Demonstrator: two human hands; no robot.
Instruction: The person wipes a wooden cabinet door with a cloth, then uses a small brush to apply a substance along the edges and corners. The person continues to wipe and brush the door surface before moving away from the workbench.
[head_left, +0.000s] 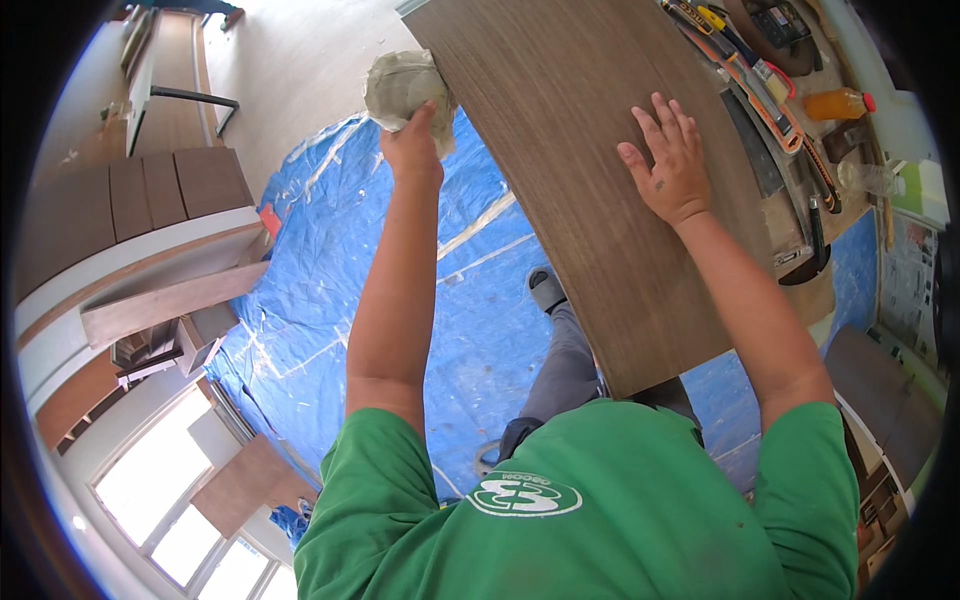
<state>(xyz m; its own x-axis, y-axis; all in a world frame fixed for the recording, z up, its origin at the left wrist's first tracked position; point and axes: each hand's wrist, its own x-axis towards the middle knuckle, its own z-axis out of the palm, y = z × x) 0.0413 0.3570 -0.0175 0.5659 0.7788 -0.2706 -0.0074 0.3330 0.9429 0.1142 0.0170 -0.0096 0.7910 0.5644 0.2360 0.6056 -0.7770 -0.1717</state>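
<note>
A long brown wood-grain panel [570, 200] lies in front of me, its near end close to my body. My left hand [412, 145] is closed on a crumpled, greyish-beige cloth [402, 88], held at the panel's left edge. The thumb lies on top of the cloth; the other fingers are mostly hidden beneath it. Flat on the panel's right half rests my right hand [672, 165], fingers stretched out and holding nothing.
Hand tools [745, 75], an orange-filled bottle [838, 104] and a clear bottle [870, 179] lie on a worktop along the panel's right side. Blue sheeting [330, 240] covers the floor. Brown cabinet pieces [150, 200] stand at left, near windows [165, 460].
</note>
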